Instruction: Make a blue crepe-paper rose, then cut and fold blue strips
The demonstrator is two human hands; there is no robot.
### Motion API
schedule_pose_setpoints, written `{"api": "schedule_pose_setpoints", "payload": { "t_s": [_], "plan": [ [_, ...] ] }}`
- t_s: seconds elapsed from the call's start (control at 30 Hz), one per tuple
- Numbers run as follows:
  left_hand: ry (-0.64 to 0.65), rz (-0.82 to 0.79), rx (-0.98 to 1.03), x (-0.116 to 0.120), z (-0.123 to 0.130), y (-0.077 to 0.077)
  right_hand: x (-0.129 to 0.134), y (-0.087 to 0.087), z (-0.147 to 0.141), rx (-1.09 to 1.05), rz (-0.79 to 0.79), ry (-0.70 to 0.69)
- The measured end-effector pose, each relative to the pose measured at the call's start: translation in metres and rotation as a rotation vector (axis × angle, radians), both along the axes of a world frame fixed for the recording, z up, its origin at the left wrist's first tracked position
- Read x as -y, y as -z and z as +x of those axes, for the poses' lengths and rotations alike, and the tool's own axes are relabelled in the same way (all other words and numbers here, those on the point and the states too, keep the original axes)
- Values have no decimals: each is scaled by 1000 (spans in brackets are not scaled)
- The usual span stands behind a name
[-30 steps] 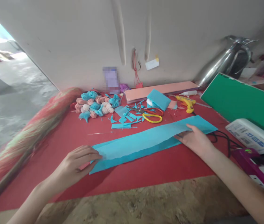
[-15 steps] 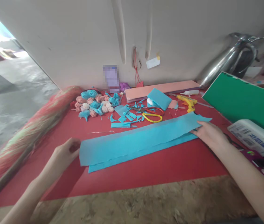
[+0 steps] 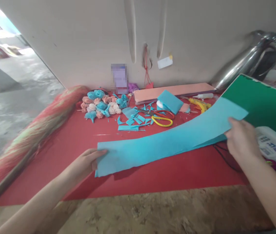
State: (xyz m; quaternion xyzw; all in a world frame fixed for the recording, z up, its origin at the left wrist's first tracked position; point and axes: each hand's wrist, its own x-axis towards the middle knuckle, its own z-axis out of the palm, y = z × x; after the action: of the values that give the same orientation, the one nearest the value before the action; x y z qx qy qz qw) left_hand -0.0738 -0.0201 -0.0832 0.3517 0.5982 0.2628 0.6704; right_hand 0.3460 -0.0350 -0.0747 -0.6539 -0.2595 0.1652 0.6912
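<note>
Stretching across the red tabletop [image 3: 62,175], the blue paper strip [image 3: 152,143] is pinched at both ends — left hand [image 3: 90,159], right hand [image 3: 241,138], well apart — just below the scissors [image 3: 162,118].

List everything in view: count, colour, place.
Paper strip: layers uncountable, blue, between hands
Rosettes: many, blue, pink, white, back left
Scraps: many, blue, centre
Scissors: one, red-yellow handles, centre
Square: one, blue, behind scissors
Pack: one, pink, along wall
Glue gun: one, yellow, right
Bottle: one, white, behind gun
Board: one, green, right
Case: one, white, right
Vessel: one, silver, back right
Bristles: bundle, red-green, left
Cover: one, red, underneath
Cord: one, red, wall
Label: one, white, wall
Left hand: one, bare, strip's left end
Right hand: one, bare, strip's right end
</note>
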Motion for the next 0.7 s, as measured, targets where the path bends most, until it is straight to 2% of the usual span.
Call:
{"api": "schedule_pose_setpoints", "payload": {
  "t_s": [0.07,0.13,0.17,0.23,0.27,0.33,0.4,0.47,0.53,0.7],
  "plan": [
    [0,-54,87,10,21,-1,10,-24,-17,190,-11,30],
    [6,-124,248,17,41,3,22,-36,-46,385,-53,-54],
    [26,-152,318,19,49,6,28,-35,-65,689,-55,-171],
    [35,-178,412,20,60,13,39,-21,-106,1240,40,-342],
    [42,-186,435,20,63,16,43,-8,-125,1410,41,-442],
    [65,-192,454,18,64,21,50,23,-156,1617,15,-604],
    [99,-184,470,17,63,22,55,49,-173,1692,-40,-724],
    [122,-166,489,16,61,22,57,63,-178,1712,-56,-777],
    [128,-157,499,16,60,21,57,67,-177,1705,-63,-779],
    [124,-161,484,17,60,22,55,59,-175,1691,-73,-780]
  ]
}}
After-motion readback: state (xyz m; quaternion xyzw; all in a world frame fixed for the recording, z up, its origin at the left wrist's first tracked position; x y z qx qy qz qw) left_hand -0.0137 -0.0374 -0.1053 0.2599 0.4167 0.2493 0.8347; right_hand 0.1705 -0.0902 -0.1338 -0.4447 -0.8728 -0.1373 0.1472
